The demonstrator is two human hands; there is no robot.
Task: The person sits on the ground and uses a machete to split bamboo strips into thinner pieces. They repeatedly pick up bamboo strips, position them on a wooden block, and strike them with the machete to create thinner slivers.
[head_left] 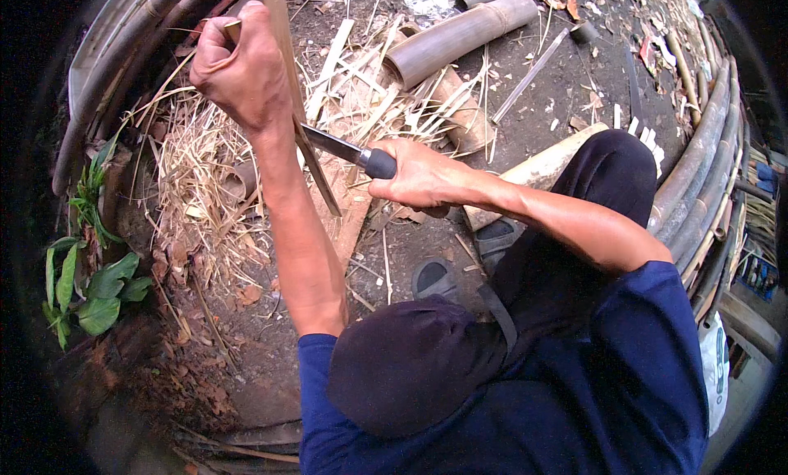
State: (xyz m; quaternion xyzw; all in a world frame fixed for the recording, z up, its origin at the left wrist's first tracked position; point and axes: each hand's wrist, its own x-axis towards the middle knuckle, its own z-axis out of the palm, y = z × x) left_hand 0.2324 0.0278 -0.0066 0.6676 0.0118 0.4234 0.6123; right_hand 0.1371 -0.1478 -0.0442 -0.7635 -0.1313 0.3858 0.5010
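My left hand (245, 68) is closed in a fist on a long bamboo strip (285, 55), raised toward the far left. The strip slants down past my wrist, and its lower end hangs over the ground. My right hand (420, 175) grips a knife by its dark rounded handle (380, 164). The knife's metal blade (332, 144) points left and meets the strip just beside my left wrist. How far its edge sits in the bamboo cannot be made out, since the strip and my forearm hide the tip.
A heap of thin bamboo shavings (205, 167) covers the ground beneath my hands. Beyond lies a thick bamboo tube (464, 38). A split bamboo piece (533, 171) rests by my right knee. Long bamboo poles (698, 163) line the right side; a leafy plant (103, 298) grows at left.
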